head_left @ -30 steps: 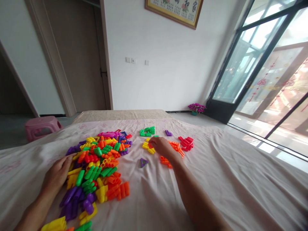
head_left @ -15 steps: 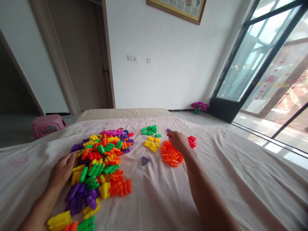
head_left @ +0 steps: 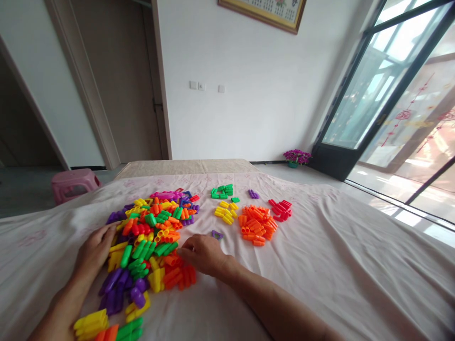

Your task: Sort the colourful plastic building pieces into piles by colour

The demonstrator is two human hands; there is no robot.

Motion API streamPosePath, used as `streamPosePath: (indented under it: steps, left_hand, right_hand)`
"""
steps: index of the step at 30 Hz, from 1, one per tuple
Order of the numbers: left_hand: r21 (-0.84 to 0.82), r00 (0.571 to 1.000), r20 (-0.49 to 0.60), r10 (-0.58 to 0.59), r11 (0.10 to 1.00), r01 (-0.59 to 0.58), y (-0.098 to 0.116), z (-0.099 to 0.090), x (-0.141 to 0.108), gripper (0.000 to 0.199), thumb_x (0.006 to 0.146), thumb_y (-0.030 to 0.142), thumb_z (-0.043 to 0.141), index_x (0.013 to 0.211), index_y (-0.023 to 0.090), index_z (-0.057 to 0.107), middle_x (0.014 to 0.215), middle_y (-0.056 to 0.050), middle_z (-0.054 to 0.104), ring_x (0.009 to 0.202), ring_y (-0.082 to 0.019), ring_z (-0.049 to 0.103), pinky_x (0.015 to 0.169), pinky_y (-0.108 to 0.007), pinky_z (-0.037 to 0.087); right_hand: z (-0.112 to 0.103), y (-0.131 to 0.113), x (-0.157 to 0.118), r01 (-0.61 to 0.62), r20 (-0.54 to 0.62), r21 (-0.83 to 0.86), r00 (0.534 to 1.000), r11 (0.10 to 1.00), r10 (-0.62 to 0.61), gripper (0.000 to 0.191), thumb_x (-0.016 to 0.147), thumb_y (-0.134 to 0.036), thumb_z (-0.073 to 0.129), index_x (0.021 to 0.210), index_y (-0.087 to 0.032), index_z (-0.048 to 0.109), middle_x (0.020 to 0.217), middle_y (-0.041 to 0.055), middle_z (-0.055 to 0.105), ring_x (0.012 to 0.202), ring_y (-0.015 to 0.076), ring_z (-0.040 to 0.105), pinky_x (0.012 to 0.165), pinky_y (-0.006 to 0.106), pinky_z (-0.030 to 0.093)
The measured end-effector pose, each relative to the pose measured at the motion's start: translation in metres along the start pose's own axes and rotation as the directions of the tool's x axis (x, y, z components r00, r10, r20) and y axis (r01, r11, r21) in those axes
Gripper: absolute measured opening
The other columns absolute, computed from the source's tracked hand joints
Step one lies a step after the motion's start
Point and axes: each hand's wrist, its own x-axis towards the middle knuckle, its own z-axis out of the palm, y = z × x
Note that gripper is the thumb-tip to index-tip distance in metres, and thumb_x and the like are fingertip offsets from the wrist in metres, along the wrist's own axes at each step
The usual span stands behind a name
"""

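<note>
A mixed heap of plastic building blocks [head_left: 142,251] in yellow, green, orange, purple and red lies on the cloth at the left. My left hand [head_left: 94,251] rests against the heap's left side, its fingers stretched along the edge, fingertips partly hidden. At the heap's right edge is my right hand [head_left: 204,254], fingers curled and pressed together beside orange blocks [head_left: 180,275]. What those fingers grip, if anything, is hidden. Just behind the right hand lies a purple triangular piece [head_left: 217,235], partly covered.
Blocks lie grouped by colour: orange [head_left: 258,225], yellow [head_left: 226,212], green [head_left: 222,191], red [head_left: 280,210] and purple [head_left: 253,193]. All rest on a wrinkled pale cloth [head_left: 341,265]. A pink stool [head_left: 76,184] stands beyond the left edge.
My right hand has moved from the far purple blocks back left to the mixed heap. The small purple group and the red group now show fully. My left hand stays in place.
</note>
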Motion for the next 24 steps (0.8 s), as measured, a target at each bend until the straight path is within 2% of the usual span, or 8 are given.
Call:
streamPosePath:
  steps: [5,10,12,14,18,20,24]
  left_hand:
    - [-0.002,1.000,0.013,-0.010,1.000,0.010,0.000,0.000,0.000,0.057,0.092,0.056,0.037,0.123,0.019,0.067,0.133,-0.011,0.066,0.124,-0.029,0.059,0.109,-0.038,0.041]
    - [-0.002,1.000,0.024,-0.007,1.000,0.007,0.000,0.000,0.000,0.058,0.092,0.054,0.037,0.126,0.018,0.066,0.133,-0.011,0.066,0.126,-0.028,0.057,0.110,-0.037,0.040]
    - [-0.002,1.000,0.018,-0.002,1.000,0.002,-0.001,0.000,0.000,0.057,0.092,0.054,0.038,0.125,0.018,0.066,0.133,-0.011,0.066,0.126,-0.028,0.058,0.109,-0.037,0.040]
    - [-0.006,1.000,0.006,0.000,1.000,0.000,-0.002,0.000,0.001,0.057,0.092,0.055,0.038,0.124,0.018,0.067,0.133,-0.011,0.066,0.125,-0.028,0.058,0.109,-0.037,0.040]
    - [-0.007,1.000,0.010,-0.001,1.000,0.001,-0.003,0.001,0.002,0.058,0.092,0.056,0.037,0.124,0.018,0.067,0.132,-0.011,0.067,0.125,-0.028,0.058,0.110,-0.038,0.040]
    - [-0.008,1.000,0.016,-0.005,1.000,0.005,-0.003,0.001,0.002,0.058,0.092,0.056,0.037,0.125,0.018,0.066,0.133,-0.011,0.066,0.126,-0.028,0.057,0.109,-0.038,0.040]
    - [0.008,1.000,0.008,-0.007,1.000,0.007,-0.002,0.001,0.002,0.059,0.092,0.055,0.035,0.124,0.017,0.067,0.133,-0.013,0.065,0.127,-0.029,0.056,0.110,-0.040,0.039]
  right_hand:
    - [0.006,0.009,0.007,-0.040,0.054,0.107,0.998,0.993,0.034,0.023,0.086,-0.033,0.056,0.089,-0.023,0.077,0.079,-0.0011,0.074,0.067,0.0122,0.064,0.054,0.020,0.033]
    - [-0.004,0.017,0.012,-0.063,0.093,0.280,0.995,0.958,0.038,0.025,0.085,-0.023,0.054,0.091,-0.019,0.078,0.082,0.0003,0.076,0.069,0.0112,0.066,0.058,0.018,0.039]
    - [-0.008,0.016,0.010,-0.075,0.124,0.298,0.991,0.952,0.039,0.025,0.088,-0.025,0.054,0.091,-0.019,0.078,0.082,0.0002,0.075,0.070,0.0113,0.065,0.058,0.017,0.040]
    - [-0.009,0.013,0.005,-0.070,0.155,0.274,0.988,0.959,0.028,0.026,0.089,-0.034,0.057,0.094,-0.021,0.078,0.082,-0.0006,0.075,0.071,0.0119,0.065,0.057,0.018,0.039]
    - [-0.006,0.006,-0.004,0.011,0.186,0.218,0.981,0.976,-0.053,0.036,0.085,-0.052,0.064,0.103,-0.025,0.078,0.084,-0.0025,0.074,0.070,0.0120,0.063,0.057,0.018,0.037]
    - [-0.001,0.006,-0.006,0.021,0.189,0.228,0.980,0.973,-0.065,0.036,0.084,-0.053,0.065,0.102,-0.024,0.077,0.080,-0.0031,0.073,0.068,0.0111,0.061,0.056,0.018,0.036]
    - [0.006,0.011,-0.003,-0.020,0.209,0.312,0.977,0.950,-0.049,0.027,0.082,-0.040,0.068,0.097,-0.020,0.078,0.077,-0.0027,0.072,0.064,0.0096,0.058,0.055,0.017,0.037]
